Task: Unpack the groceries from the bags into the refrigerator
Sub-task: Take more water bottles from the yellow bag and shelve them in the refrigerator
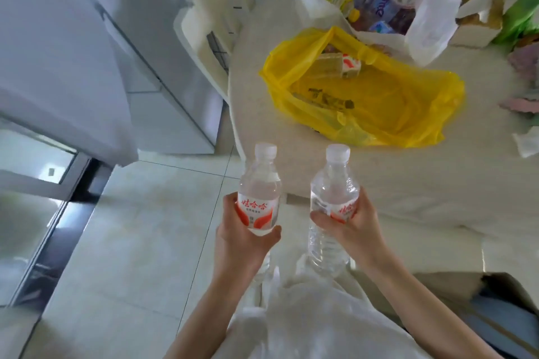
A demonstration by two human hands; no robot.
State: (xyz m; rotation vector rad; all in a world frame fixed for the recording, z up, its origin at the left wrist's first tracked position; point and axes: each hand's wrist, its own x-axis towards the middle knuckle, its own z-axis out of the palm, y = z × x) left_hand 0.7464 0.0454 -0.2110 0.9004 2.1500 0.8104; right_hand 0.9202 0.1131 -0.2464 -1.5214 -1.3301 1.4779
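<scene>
Water bottles, two, upright, long axes vertical: left bottle point(258, 192) grasped at its label by the left hand point(242, 237), right bottle point(332, 207) grasped likewise by the right hand point(348, 227), both held over the floor before the desk point(408, 183). Refrigerator point(58, 46) stands to the left, nearer the left-hand grip; nothing visible lies between. Yellow bag point(388, 108) and white bag point(428, 14) rest on the desk beyond.

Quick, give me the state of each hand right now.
Left hand: fingers curled round a water bottle, holding it upright.
Right hand: fingers curled round a second water bottle, also upright.
</scene>
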